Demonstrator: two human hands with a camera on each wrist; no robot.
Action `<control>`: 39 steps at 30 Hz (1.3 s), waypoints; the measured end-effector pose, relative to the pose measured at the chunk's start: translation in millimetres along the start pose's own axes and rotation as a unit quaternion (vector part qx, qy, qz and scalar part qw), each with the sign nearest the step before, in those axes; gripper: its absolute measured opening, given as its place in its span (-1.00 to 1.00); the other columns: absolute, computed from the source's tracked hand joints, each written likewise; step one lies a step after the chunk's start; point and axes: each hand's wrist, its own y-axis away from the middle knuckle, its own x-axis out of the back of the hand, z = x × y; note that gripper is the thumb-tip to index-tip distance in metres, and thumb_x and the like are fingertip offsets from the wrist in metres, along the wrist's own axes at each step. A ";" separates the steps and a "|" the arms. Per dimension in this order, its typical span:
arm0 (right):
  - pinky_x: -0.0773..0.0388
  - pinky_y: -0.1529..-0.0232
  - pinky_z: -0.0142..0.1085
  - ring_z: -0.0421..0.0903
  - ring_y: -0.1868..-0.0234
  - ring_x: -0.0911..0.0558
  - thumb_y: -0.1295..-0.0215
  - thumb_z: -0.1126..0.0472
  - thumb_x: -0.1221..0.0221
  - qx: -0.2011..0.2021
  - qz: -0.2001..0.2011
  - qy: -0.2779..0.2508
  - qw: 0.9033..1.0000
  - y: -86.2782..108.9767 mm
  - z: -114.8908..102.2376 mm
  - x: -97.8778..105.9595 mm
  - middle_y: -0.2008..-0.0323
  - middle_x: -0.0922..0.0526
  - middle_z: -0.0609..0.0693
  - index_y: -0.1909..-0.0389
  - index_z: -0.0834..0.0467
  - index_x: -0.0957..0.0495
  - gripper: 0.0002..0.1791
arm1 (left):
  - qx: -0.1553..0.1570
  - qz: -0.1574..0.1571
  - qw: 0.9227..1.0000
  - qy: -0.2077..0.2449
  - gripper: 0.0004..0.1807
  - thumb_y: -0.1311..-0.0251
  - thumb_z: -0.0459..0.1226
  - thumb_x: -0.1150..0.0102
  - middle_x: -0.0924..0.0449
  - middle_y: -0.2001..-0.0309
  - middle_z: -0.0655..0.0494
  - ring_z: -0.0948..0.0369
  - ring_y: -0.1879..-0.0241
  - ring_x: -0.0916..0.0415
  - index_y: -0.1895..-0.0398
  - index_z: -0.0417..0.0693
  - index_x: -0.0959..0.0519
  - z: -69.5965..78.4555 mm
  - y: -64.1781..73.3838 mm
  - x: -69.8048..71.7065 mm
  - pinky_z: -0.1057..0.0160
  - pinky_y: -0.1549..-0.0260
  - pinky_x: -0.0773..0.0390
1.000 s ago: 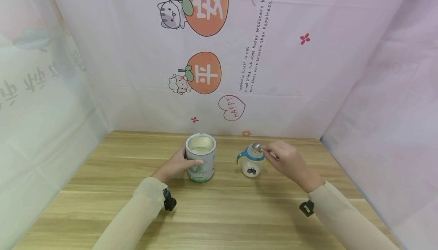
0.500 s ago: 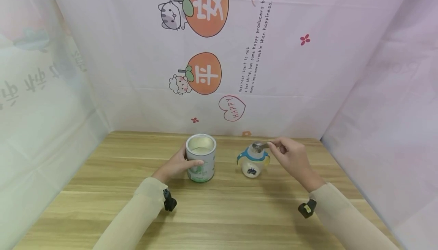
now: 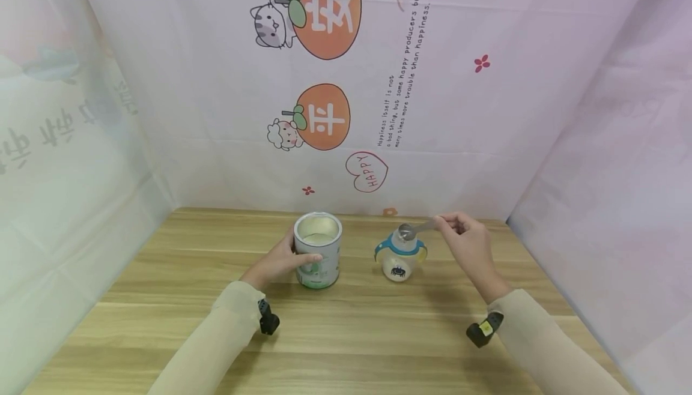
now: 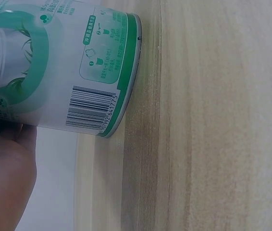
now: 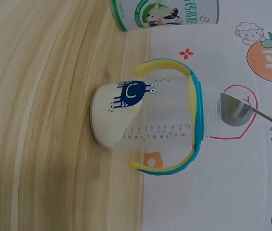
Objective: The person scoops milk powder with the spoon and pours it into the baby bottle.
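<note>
The white-and-green cylindrical can looks smooth and glossy; the clear rounded bottle, smooth plastic; the silver round-bowled spoon, shiny metal; the flat pale-brown tabletop, grained wood; the pinkish-white printed backdrop, creased cloth.

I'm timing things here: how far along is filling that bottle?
Done: the can is open, and pale powder lies in the bottle. In hand: the right hand holds a spoon at the bottle's open top; the left hand grips the can. Left: perhaps more spoonfuls, since room shows above the powder, and closing the bottle.
</note>
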 end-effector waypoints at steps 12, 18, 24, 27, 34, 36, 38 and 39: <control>-0.48 0.37 -0.46 -0.21 0.36 -0.48 -0.39 -0.06 -0.25 -0.193 -0.022 -0.111 0.975 -0.9 4.4 0.6 0.30 -0.70 -0.09 0.06 0.30 -0.63 -0.54 | 0.002 0.004 1.000 -0.010 0.05 -0.20 -0.19 -0.42 -0.18 -0.46 -0.14 -0.10 -0.45 -0.12 -0.58 0.29 0.11 1.9 0.4 -1.2 -0.24 -0.36 -0.11; -0.50 0.28 -0.49 -0.23 0.25 -0.50 -0.41 0.12 -0.25 -0.258 -0.019 -0.231 0.938 -1.2 7.9 -3.1 0.33 -0.69 -0.18 0.11 0.22 -0.65 -0.76 | -0.005 0.000 1.000 -0.008 0.06 -0.20 -0.19 -0.42 -0.17 -0.46 -0.18 -0.14 -0.45 -0.11 -0.59 0.26 0.11 0.5 -0.2 -0.9 -0.26 -0.36 -0.11; -0.33 0.51 -0.52 -0.31 0.53 -0.34 -0.41 0.25 -0.23 -0.257 -0.009 -0.310 0.915 -1.4 4.3 -7.1 0.41 -0.69 -0.13 0.22 0.20 -0.67 -0.90 | -0.003 0.001 1.000 -0.004 0.05 -0.20 -0.19 -0.43 -0.18 -0.45 -0.15 -0.14 -0.45 -0.11 -0.58 0.32 0.10 1.0 -0.7 -0.8 -0.26 -0.36 -0.11; -0.28 0.54 -0.53 -0.32 0.57 -0.30 -0.42 0.25 -0.22 -0.258 -0.016 -0.310 0.915 -2.4 2.1 -9.2 0.41 -0.68 -0.14 0.21 0.20 -0.66 -0.90 | -0.002 0.002 1.000 -0.003 0.05 -0.19 -0.19 -0.43 -0.19 -0.45 -0.14 -0.13 -0.45 -0.11 -0.58 0.34 0.10 1.5 -0.4 -0.8 -0.26 -0.36 -0.11; -0.33 0.50 -0.52 -0.31 0.53 -0.33 -0.45 0.23 -0.19 -0.265 -0.036 -0.306 0.914 -5.8 -3.9 -15.1 0.34 -0.66 -0.10 0.13 0.22 -0.61 -0.87 | -0.003 0.000 1.000 0.002 0.05 -0.19 -0.19 -0.43 -0.18 -0.46 -0.16 -0.11 -0.44 -0.13 -0.57 0.33 0.09 1.5 0.3 -0.7 -0.25 -0.36 -0.11; -0.34 0.48 -0.51 -0.31 0.53 -0.33 -0.45 0.21 -0.19 -0.264 -0.041 -0.302 0.915 -7.1 -6.6 -17.8 0.34 -0.64 -0.10 0.13 0.22 -0.60 -0.86 | -0.004 0.000 1.000 0.001 0.04 -0.19 -0.19 -0.43 -0.19 -0.45 -0.15 -0.10 -0.44 -0.13 -0.57 0.33 0.08 0.8 0.1 -0.5 -0.24 -0.36 -0.12; -0.34 0.48 -0.50 -0.30 0.53 -0.32 -0.45 0.21 -0.19 -0.261 -0.039 -0.300 0.917 -7.9 -9.7 -21.0 0.36 -0.63 -0.11 0.11 0.27 -0.58 -0.81 | -0.006 0.000 1.000 0.000 0.03 -0.19 -0.19 -0.43 -0.19 -0.45 -0.15 -0.10 -0.44 -0.13 -0.57 0.32 0.07 -0.2 -0.6 -0.7 -0.23 -0.36 -0.12; -0.35 0.47 -0.50 -0.30 0.53 -0.33 -0.45 0.21 -0.19 -0.260 -0.038 -0.300 0.917 -8.4 -11.2 -22.5 0.37 -0.62 -0.11 0.11 0.29 -0.57 -0.80 | -0.007 0.000 1.000 0.000 0.03 -0.19 -0.19 -0.43 -0.19 -0.45 -0.15 -0.10 -0.44 -0.14 -0.57 0.32 0.06 -0.6 -0.9 -0.7 -0.23 -0.36 -0.11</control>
